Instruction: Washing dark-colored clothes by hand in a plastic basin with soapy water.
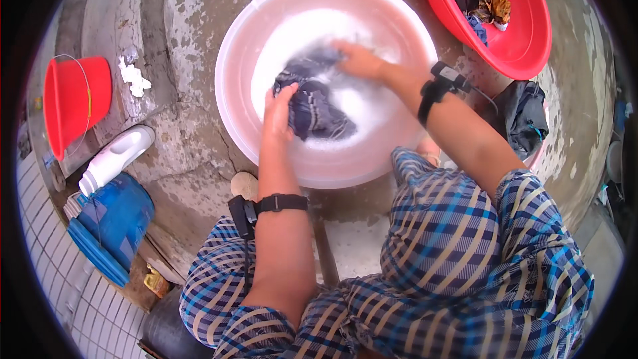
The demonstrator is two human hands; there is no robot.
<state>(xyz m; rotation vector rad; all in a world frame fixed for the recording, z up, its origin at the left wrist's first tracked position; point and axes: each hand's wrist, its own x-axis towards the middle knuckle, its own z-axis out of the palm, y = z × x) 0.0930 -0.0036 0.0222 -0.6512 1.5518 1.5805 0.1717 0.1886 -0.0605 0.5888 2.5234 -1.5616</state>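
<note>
A dark blue-grey garment (pixel 318 110) with light stitched lines lies bunched in a wide pale pink basin (pixel 236 103), among white suds (pixel 369 101). My left hand (pixel 280 110) is closed on the garment's left edge, thumb on top. At the cloth's upper right is my right hand (pixel 362 61), blurred by motion; its fingers are too smeared to show whether they grip. The part of the garment beside it is blurred too. Black straps with small devices circle both my forearms.
At the upper right a red basin (pixel 525 23) holds several clothes; a dark bundle (pixel 522 119) sits below it. To the left are a red bucket (pixel 76 103), a white bottle (pixel 119 153) lying tilted and a blue container (pixel 123 213). The concrete floor (pixel 199 153) is wet in patches.
</note>
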